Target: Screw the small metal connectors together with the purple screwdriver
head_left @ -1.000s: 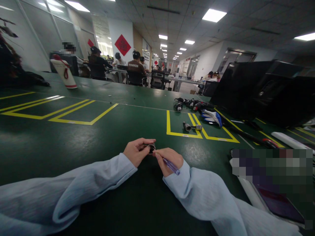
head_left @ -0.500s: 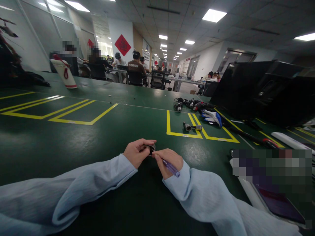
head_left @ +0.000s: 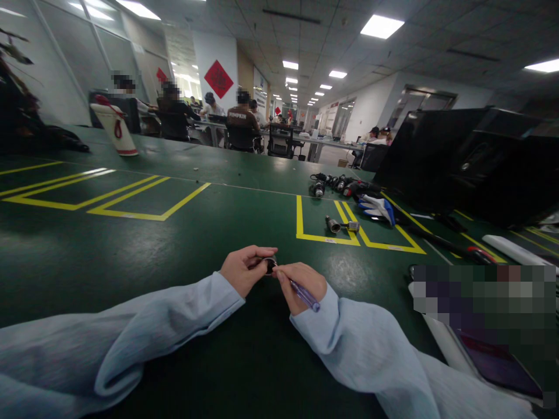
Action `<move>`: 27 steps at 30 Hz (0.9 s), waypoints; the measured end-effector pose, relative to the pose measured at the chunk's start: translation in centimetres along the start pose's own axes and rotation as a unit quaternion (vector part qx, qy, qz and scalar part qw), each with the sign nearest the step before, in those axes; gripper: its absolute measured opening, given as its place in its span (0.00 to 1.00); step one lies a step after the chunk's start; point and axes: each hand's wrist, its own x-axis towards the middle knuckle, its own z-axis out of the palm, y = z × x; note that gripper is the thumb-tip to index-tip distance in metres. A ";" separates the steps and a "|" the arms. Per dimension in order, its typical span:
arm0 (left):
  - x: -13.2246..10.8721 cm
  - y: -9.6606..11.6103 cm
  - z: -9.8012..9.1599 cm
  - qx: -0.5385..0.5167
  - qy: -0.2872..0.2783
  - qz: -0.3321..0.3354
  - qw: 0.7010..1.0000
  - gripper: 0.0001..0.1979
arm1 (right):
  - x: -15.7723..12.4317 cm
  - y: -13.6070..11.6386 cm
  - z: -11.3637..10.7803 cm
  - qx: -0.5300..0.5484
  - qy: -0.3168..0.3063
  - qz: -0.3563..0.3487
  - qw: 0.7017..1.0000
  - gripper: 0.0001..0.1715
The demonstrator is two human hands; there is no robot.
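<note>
While the green tabletop (head_left: 152, 262) spans the middle and lower frame, dark monitors (head_left: 419, 157) stand at the right edge. A white cup with red trim (head_left: 117, 131) is at upper left. Just below the centre, the two hands meet almost fingertip to fingertip: the left hand (head_left: 243, 270) is closed on a round metal part, and the right hand (head_left: 307, 282) is closed round a purple-handled tool (head_left: 308, 297). A white-and-blue glove (head_left: 376, 208) lies right of centre. The tool slants from lower right towards the part; contact inside cannot be told. Two metal fittings (head_left: 333, 224) lie by the yellow tape, right of centre. The round metal part (head_left: 271, 265), its dark opening visible, sits between the hands, just below mid-frame.
</note>
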 end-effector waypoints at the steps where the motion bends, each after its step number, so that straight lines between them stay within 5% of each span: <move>1: 0.2 -0.3 -0.1 0.004 0.000 0.007 1.000 0.08 | 0.0 0.0 0.0 0.005 0.001 -0.002 1.000 0.10; 4: 1.8 -1.4 -1.4 0.029 0.025 0.039 0.999 0.09 | 0.1 -0.2 -0.2 0.024 -0.001 -0.007 1.000 0.09; 7: 5.1 -1.8 -4.7 0.100 0.115 0.074 0.986 0.10 | 0.1 -0.3 -0.3 0.036 -0.023 -0.005 0.999 0.09; 10: 8.4 -1.4 -9.4 0.316 0.178 0.055 0.930 0.15 | 0.1 -0.1 -0.4 0.044 -0.052 -0.013 0.998 0.08; 16: 10.9 -0.4 -16.1 0.420 0.226 0.007 0.879 0.20 | -0.2 0.6 -0.2 0.043 -0.102 -0.034 0.993 0.08; 22: 11.1 -0.6 -17.0 0.460 0.229 0.016 0.858 0.16 | -0.5 0.8 0.0 0.030 -0.137 -0.022 0.990 0.07; 25: 10.7 -0.6 -15.5 0.500 0.221 0.105 0.831 0.23 | -0.2 0.4 -0.3 0.032 -0.146 -0.033 0.988 0.07; 27: 9.6 -0.9 -13.2 0.545 0.145 0.171 0.808 0.26 | -0.1 0.0 -0.7 0.035 -0.135 -0.054 0.989 0.08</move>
